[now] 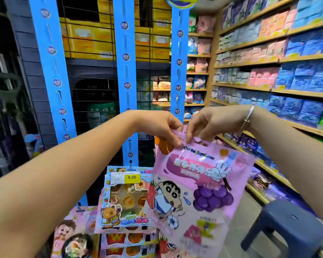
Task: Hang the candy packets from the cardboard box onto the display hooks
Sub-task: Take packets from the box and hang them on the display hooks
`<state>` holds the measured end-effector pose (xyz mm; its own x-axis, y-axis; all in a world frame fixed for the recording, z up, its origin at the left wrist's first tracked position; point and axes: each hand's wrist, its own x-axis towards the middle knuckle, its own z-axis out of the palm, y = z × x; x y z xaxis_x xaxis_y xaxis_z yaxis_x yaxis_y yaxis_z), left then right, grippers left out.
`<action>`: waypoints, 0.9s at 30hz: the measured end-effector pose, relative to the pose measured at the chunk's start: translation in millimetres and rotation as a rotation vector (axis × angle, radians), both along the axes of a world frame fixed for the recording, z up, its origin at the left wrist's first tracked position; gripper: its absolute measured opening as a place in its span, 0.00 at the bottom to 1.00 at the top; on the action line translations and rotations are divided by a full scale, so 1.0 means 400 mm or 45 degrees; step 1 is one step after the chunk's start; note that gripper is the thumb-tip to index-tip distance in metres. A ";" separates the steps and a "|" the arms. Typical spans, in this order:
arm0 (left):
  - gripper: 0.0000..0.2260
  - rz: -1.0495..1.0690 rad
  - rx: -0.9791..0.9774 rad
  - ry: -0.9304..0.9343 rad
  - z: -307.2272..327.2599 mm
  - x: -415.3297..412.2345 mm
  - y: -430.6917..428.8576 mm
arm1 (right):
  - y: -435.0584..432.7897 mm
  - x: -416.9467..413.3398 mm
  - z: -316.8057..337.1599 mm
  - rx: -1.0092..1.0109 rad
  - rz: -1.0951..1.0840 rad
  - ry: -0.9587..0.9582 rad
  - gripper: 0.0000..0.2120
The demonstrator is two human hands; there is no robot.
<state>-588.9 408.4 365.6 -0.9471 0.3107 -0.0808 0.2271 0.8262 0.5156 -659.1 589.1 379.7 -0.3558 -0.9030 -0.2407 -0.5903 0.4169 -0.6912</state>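
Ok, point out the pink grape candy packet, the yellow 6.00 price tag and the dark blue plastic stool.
Pink grape candy packet [196,190]: head view, middle of its front.
Yellow 6.00 price tag [132,177]: head view, on the printed number.
Dark blue plastic stool [282,218]: head view, on its seat top.

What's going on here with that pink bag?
A person is stocking a shop display. Their left hand and right hand both pinch the top edge of a pink candy packet, holding it up by a blue hanging strip. The fingers hide whether it is hooked. A blue packet already hangs lower down.
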 end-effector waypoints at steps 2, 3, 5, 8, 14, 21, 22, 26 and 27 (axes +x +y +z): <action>0.15 0.080 0.012 0.057 0.006 -0.003 0.000 | 0.010 -0.011 0.006 -0.038 -0.065 0.058 0.13; 0.16 0.120 0.021 0.086 0.008 -0.005 -0.002 | 0.014 -0.014 0.012 -0.062 -0.099 0.072 0.13; 0.16 0.212 0.037 0.155 0.016 -0.014 -0.007 | 0.019 -0.022 0.025 -0.114 -0.168 0.132 0.11; 0.16 0.306 0.081 0.268 0.035 -0.030 -0.017 | 0.000 -0.031 0.041 -0.213 -0.317 0.426 0.07; 0.15 0.517 0.166 0.422 0.059 -0.074 -0.019 | -0.077 -0.067 0.057 -0.358 -0.551 0.824 0.08; 0.08 0.803 -0.394 0.818 0.115 -0.129 -0.024 | -0.141 -0.137 0.099 -0.445 -0.640 0.908 0.06; 0.07 0.816 -0.371 0.861 0.127 -0.135 -0.022 | -0.148 -0.149 0.107 -0.471 -0.664 0.905 0.07; 0.05 0.882 -0.358 0.977 0.165 -0.165 -0.019 | -0.171 -0.180 0.137 -0.575 -0.759 0.916 0.13; 0.06 0.905 -0.374 0.995 0.173 -0.173 -0.021 | -0.176 -0.187 0.145 -0.602 -0.792 0.922 0.12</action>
<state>-658.0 399.9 434.7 -0.7249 -0.2595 0.6381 -0.1711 0.9651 0.1982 -733.7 518.7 437.7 -0.7046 -0.4598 0.5404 -0.7013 0.5676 -0.4314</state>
